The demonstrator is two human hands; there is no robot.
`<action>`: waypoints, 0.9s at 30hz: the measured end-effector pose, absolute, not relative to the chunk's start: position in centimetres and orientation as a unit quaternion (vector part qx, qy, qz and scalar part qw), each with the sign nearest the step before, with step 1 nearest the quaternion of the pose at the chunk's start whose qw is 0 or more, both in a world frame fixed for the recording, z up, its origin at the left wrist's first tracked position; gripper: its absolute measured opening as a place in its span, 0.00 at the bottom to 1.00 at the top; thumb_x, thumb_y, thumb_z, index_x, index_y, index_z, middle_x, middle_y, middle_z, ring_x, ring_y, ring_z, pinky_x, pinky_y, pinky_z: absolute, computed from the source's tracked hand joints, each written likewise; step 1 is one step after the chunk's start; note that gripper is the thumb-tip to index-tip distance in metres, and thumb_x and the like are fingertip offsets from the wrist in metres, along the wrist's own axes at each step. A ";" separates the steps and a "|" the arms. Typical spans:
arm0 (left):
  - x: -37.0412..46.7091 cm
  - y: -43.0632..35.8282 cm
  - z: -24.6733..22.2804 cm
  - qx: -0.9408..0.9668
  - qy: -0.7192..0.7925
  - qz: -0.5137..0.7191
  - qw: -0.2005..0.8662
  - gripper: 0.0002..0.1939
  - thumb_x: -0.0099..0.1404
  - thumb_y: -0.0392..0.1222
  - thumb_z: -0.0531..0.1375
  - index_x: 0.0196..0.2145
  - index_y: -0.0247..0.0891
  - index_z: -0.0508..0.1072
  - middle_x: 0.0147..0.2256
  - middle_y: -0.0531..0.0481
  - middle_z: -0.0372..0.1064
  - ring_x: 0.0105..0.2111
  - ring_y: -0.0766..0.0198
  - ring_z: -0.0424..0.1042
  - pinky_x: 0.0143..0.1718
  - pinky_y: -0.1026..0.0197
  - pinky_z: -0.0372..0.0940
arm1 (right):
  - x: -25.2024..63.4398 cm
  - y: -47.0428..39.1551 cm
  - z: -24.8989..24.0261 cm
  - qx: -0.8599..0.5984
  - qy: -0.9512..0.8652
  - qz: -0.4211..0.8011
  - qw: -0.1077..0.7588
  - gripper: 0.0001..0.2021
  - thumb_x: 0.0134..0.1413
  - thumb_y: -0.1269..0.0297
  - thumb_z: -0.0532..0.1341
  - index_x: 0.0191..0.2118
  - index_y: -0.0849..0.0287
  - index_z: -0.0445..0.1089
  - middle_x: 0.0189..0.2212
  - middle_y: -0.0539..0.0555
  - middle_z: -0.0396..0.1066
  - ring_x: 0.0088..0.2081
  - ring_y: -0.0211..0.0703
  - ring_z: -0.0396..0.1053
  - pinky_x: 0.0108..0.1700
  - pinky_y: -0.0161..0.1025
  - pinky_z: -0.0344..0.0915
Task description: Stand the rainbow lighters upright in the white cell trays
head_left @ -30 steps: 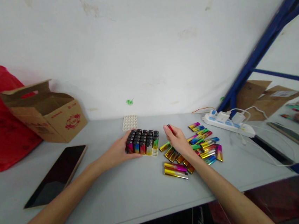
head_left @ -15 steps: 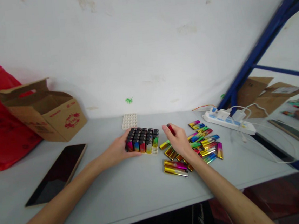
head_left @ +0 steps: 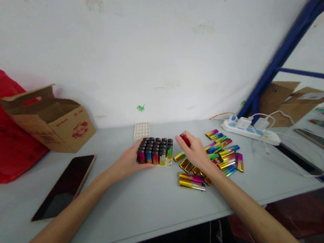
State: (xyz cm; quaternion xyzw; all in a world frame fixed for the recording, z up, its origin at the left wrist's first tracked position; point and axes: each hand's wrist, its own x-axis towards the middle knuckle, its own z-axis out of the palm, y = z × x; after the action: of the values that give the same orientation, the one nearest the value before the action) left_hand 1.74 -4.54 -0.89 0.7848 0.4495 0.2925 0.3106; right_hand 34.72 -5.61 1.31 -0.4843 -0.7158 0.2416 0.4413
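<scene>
Slim gap at the centre, broader room toward the front

The left hand (head_left: 131, 159) curls around the left end of a tight block of upright, shiny multicoloured lighters with black tops (head_left: 155, 152), thumb along the front, other fingers partly hidden. The block stands in a pale plastic tray with round sockets (head_left: 168, 162), some of them open at its front right corner. Across the slim gap, the right hand (head_left: 192, 149) pinches a glossy red lighter (head_left: 185, 139) between thumb and curled fingers. Beside it spreads a loose heap of metallic gold and rainbow lighters (head_left: 225, 154), which the right forearm partly covers; a long white power strip (head_left: 250, 133) bounds the far side. A second pale socketed plastic tray (head_left: 141, 130) lies behind the block, near the wall. In front, smooth grey tabletop (head_left: 147, 207) runs to its straight edge
</scene>
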 end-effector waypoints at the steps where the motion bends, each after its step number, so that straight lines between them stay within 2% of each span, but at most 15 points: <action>1: 1.8 -4.6 -0.9 0.784 0.449 0.294 0.312 0.59 0.64 0.63 0.84 0.83 0.39 0.70 0.78 0.31 0.81 0.77 0.28 0.82 0.84 0.32 0.73 | 34.8 -5.7 1.4 -0.476 -0.724 0.243 0.436 0.26 0.87 0.33 0.58 0.38 0.46 0.63 0.27 0.45 0.67 0.30 0.46 0.65 0.37 0.43 0.61; 4: 1.9 -4.7 -0.8 0.784 0.442 0.296 0.319 0.57 0.65 0.62 0.83 0.82 0.40 0.70 0.78 0.32 0.82 0.77 0.30 0.83 0.83 0.33 0.75 | 35.1 -5.8 1.5 -0.437 -0.764 0.206 0.429 0.21 0.92 0.41 0.56 0.43 0.46 0.65 0.34 0.50 0.75 0.36 0.50 0.74 0.43 0.45 0.69; 7: 2.0 -4.8 -0.7 0.784 0.445 0.296 0.315 0.59 0.66 0.63 0.83 0.84 0.39 0.69 0.79 0.32 0.81 0.78 0.28 0.81 0.84 0.31 0.74 | 35.7 -5.9 1.7 -0.395 -0.808 0.146 0.413 0.23 0.93 0.42 0.58 0.40 0.47 0.66 0.40 0.56 0.78 0.44 0.53 0.77 0.49 0.46 0.73; 12: 2.1 -4.9 -0.5 0.785 0.451 0.293 0.308 0.62 0.65 0.65 0.84 0.85 0.40 0.67 0.79 0.32 0.80 0.79 0.28 0.81 0.85 0.33 0.73 | 36.7 -6.2 2.0 -0.369 -0.848 0.207 0.320 0.24 0.92 0.43 0.63 0.39 0.48 0.67 0.31 0.49 0.77 0.33 0.47 0.74 0.40 0.42 0.66; 16: 2.2 -5.0 -0.4 0.789 0.440 0.297 0.308 0.60 0.66 0.62 0.83 0.85 0.40 0.67 0.79 0.32 0.81 0.78 0.27 0.82 0.83 0.32 0.74 | 37.0 -6.1 1.8 -0.384 -0.833 0.254 0.308 0.23 0.91 0.42 0.66 0.40 0.49 0.75 0.35 0.52 0.86 0.35 0.49 0.81 0.42 0.41 0.68; 21: 2.4 -5.1 -0.3 0.780 0.452 0.296 0.315 0.62 0.64 0.63 0.84 0.85 0.38 0.68 0.80 0.30 0.79 0.79 0.26 0.80 0.85 0.32 0.72 | 36.6 -5.7 1.5 -0.411 -0.834 0.257 0.266 0.29 0.89 0.36 0.69 0.35 0.49 0.74 0.26 0.48 0.78 0.28 0.46 0.70 0.37 0.41 0.62; 27: 2.3 -4.9 -0.3 0.781 0.454 0.295 0.311 0.61 0.63 0.65 0.84 0.84 0.40 0.70 0.79 0.32 0.81 0.79 0.26 0.80 0.84 0.32 0.74 | 35.1 -5.9 1.3 -0.394 -0.860 0.208 0.248 0.34 0.83 0.31 0.74 0.31 0.51 0.73 0.29 0.53 0.79 0.32 0.47 0.71 0.40 0.42 0.63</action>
State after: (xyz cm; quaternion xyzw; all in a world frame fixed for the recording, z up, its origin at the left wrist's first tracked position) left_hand 2.32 -4.94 -0.34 0.7809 0.4545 0.2949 0.3109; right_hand 35.13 -5.90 1.33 -0.3945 -0.8599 0.2085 0.2479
